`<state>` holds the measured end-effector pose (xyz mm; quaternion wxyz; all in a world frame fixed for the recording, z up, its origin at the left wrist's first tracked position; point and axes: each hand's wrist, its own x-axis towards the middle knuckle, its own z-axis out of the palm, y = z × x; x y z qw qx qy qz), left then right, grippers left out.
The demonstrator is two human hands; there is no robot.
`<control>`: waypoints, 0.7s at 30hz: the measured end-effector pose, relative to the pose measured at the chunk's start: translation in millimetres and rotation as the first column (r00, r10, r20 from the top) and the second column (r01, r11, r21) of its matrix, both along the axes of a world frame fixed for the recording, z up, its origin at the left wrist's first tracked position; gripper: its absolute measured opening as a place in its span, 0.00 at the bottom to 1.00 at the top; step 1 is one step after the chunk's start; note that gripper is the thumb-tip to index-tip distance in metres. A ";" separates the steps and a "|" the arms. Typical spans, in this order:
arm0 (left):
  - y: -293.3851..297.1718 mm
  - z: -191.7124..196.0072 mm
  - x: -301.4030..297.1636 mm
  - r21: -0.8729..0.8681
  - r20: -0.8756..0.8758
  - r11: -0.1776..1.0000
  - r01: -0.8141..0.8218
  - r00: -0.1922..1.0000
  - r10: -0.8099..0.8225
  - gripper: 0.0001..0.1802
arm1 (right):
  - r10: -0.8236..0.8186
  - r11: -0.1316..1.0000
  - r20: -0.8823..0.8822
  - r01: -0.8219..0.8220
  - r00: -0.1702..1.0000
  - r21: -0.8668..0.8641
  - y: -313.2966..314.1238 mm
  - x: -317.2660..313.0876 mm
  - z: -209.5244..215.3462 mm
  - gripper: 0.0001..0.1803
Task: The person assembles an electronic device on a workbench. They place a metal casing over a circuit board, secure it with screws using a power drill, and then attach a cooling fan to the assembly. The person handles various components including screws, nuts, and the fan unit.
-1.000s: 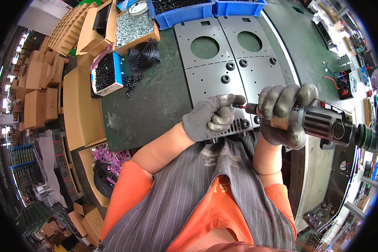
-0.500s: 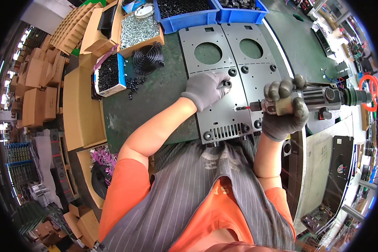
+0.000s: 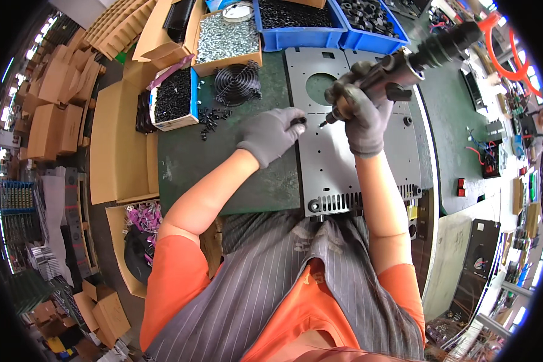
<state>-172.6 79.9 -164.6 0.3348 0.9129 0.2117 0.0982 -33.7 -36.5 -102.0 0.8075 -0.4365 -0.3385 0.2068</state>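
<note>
In a grey glove, my left hand [image 3: 273, 136] pinches a small black round foot [image 3: 299, 121] just off the left edge of a grey metal panel [image 3: 320, 163]. My gloved right hand [image 3: 365, 114] is wrapped round a power screwdriver [image 3: 398, 71], held tilted with its body up to the right. The bit points down left, over the panel near the left hand; whether it touches is unclear. A second panel [image 3: 398, 157] lies alongside. Black round feet sit on the panels, one at the near left corner [image 3: 315, 206] and one at the right [image 3: 408, 121]. The right hand hides others.
Blue bins [image 3: 300, 39] of black parts stand at the back. Left of them are a carton of silver screws [image 3: 229, 39], a box of black screws [image 3: 174, 96], loose black screws [image 3: 210, 119] and black fan grilles [image 3: 236, 84]. A red coiled hose [image 3: 513, 72] hangs at right.
The screwdriver has swung from level to tilted up and moved left and away from me. My left hand has shifted left off the panel with a foot. The whole view has shifted slightly.
</note>
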 end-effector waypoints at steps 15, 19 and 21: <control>-3.8 4.5 7.9 0.172 -0.147 0.984 0.050 0.989 -0.024 0.18 | 0.167 0.969 0.027 -0.159 0.986 -0.191 47.6 -3.1 -12.1 0.16; -3.9 0.8 9.3 0.201 -0.120 0.978 0.049 0.992 -0.025 0.15 | 0.231 0.954 -0.001 -0.226 0.973 -0.199 49.7 3.3 -22.4 0.18; -2.7 3.1 9.5 0.203 -0.128 0.977 0.060 0.991 -0.035 0.16 | 0.259 0.953 0.039 -0.249 0.965 -0.173 50.0 5.8 -23.1 0.20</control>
